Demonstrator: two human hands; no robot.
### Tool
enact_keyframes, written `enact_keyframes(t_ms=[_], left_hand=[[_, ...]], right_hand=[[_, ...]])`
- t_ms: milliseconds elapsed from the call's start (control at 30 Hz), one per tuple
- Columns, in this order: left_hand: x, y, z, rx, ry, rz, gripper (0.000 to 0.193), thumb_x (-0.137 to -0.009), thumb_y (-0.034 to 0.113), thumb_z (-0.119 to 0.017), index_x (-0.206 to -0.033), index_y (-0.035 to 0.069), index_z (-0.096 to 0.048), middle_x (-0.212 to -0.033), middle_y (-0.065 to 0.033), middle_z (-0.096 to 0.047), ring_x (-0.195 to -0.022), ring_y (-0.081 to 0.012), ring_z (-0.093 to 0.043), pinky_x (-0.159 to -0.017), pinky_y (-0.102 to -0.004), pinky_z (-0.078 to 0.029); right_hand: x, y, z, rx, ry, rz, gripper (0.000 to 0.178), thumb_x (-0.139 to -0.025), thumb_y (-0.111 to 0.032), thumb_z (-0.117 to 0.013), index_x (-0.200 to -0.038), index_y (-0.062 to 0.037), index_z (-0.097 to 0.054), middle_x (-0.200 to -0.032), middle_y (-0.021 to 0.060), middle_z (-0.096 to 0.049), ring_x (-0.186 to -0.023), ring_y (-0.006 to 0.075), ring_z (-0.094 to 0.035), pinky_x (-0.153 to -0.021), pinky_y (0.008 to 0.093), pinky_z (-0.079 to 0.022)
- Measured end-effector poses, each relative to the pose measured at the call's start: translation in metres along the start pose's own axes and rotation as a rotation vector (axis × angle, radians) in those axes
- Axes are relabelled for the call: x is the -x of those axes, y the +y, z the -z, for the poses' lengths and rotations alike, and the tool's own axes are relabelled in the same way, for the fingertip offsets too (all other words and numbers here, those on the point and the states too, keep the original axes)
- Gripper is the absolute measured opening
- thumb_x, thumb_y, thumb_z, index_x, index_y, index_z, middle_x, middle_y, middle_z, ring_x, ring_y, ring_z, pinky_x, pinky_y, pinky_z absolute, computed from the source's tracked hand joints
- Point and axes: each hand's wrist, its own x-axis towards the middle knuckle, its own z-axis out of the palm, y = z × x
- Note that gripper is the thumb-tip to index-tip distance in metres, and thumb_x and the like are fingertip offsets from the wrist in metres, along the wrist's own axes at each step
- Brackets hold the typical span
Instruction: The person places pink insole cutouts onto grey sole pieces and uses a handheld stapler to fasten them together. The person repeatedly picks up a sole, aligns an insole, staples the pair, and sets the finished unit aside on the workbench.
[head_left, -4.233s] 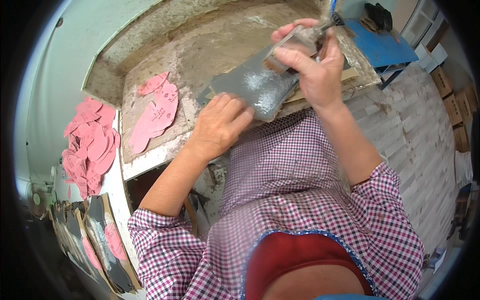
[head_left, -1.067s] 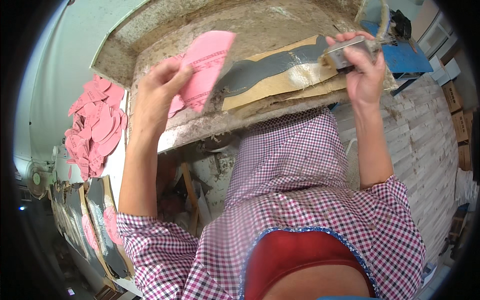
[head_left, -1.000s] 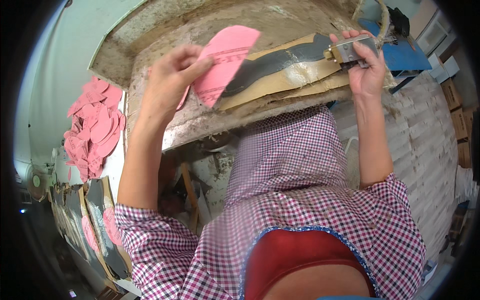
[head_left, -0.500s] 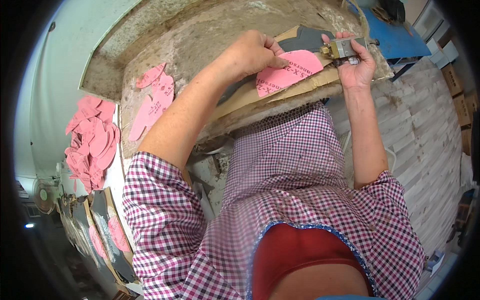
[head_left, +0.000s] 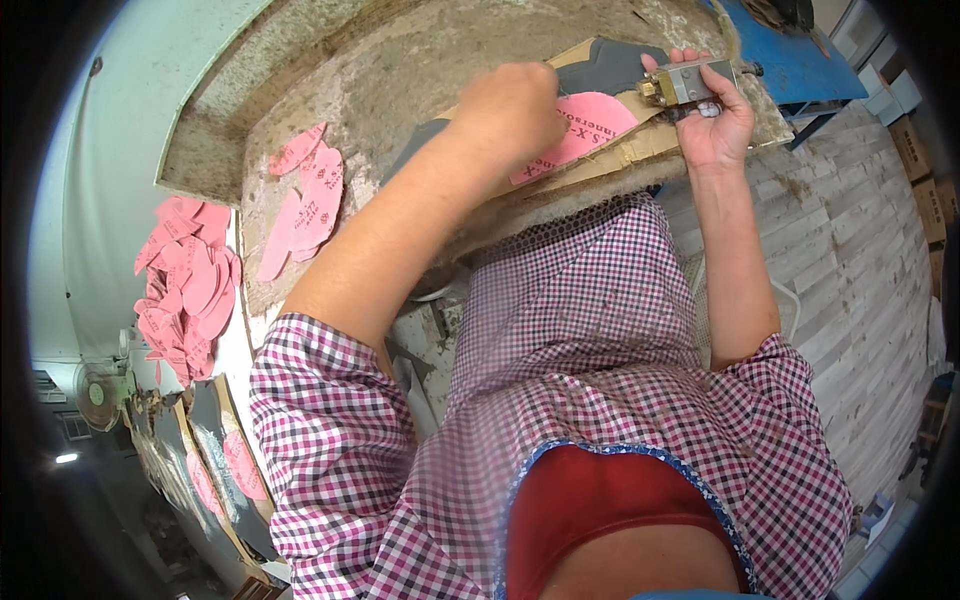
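Observation:
My left hand (head_left: 512, 112) is curled over the left part of a pink insole piece (head_left: 595, 118). Its fingertips are mostly hidden behind the back of the hand, with the thumb side against the piece. Under the piece are a dark grey shaped sheet (head_left: 610, 68) and brown cardboard (head_left: 655, 142) along the bench's near edge. Gripped in my right hand (head_left: 718, 125) is a small metal spray gun (head_left: 686, 84), its brass nozzle end pointing left toward the pink piece.
Several loose pink pieces (head_left: 318, 195) lie on the stained bench (head_left: 400, 65) to the left. Beyond its left edge is a large pink heap (head_left: 190, 290). Grey boards with pink pieces (head_left: 240, 465) stand lower left. A blue table (head_left: 790, 60) adjoins at right.
My left hand has turned over and moved across the insole piece, covering more of its left part. The insole piece and spray gun have shifted slightly left and up in view.

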Motion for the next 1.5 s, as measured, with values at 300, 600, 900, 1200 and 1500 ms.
enact_keyframes(t_ms=[300,600,900,1200,1500], left_hand=[[0.03,0.016,-0.05,-0.025,0.329,-0.359,0.041,-0.081,0.004,-0.059,-0.121,0.013,-0.064,-0.102,-0.0118,-0.058,-0.098,-0.0311,-0.06,-0.083,-0.0419,-0.053],[0.092,-0.05,-0.023,0.228,0.622,-0.133,0.033,-0.085,0.012,-0.066,-0.115,0.0,-0.065,-0.113,-0.0194,-0.063,-0.106,-0.0354,-0.059,-0.092,-0.0407,-0.049],[0.126,-0.084,-0.018,0.416,0.348,0.407,0.05,-0.082,0.027,-0.077,-0.11,-0.009,-0.058,-0.105,-0.0255,-0.061,-0.099,-0.0347,-0.061,-0.087,-0.0409,-0.049],[0.114,-0.086,-0.014,1.369,0.398,0.404,0.032,-0.084,0.005,-0.072,-0.106,-0.001,-0.051,-0.1,-0.0137,-0.063,-0.086,-0.0174,-0.064,-0.072,-0.0286,-0.054],[0.123,-0.079,-0.017,1.78,0.216,0.523,0.032,-0.086,-0.001,-0.067,-0.117,-0.005,-0.061,-0.104,-0.0106,-0.068,-0.089,-0.0172,-0.067,-0.079,-0.0295,-0.056]], right_hand=[[0.017,-0.018,-0.023,0.376,-0.193,0.27,0.03,-0.08,0.007,-0.064,-0.108,0.0029,-0.054,-0.102,0.017,-0.064,-0.101,0.0325,-0.064,-0.097,0.053,-0.052],[0.044,-0.007,-0.054,0.775,-0.368,0.418,0.043,-0.076,0.007,-0.071,-0.113,-0.0039,-0.052,-0.104,0.0101,-0.067,-0.101,0.0212,-0.066,-0.087,0.0337,-0.055],[0.088,0.063,-0.097,0.605,-0.539,0.238,0.045,-0.075,0.005,-0.073,-0.114,-0.0071,-0.053,-0.105,0.0104,-0.067,-0.085,0.014,-0.067,-0.074,0.0303,-0.058],[0.047,-0.004,-0.068,0.822,-0.332,0.422,0.042,-0.076,0.008,-0.071,-0.113,-0.003,-0.054,-0.103,0.0099,-0.068,-0.094,0.0193,-0.067,-0.085,0.0339,-0.057],[0.027,-0.015,-0.081,0.621,-0.391,0.393,0.042,-0.076,0.01,-0.072,-0.112,-0.0006,-0.053,-0.103,0.0119,-0.067,-0.099,0.0239,-0.068,-0.091,0.036,-0.055]])
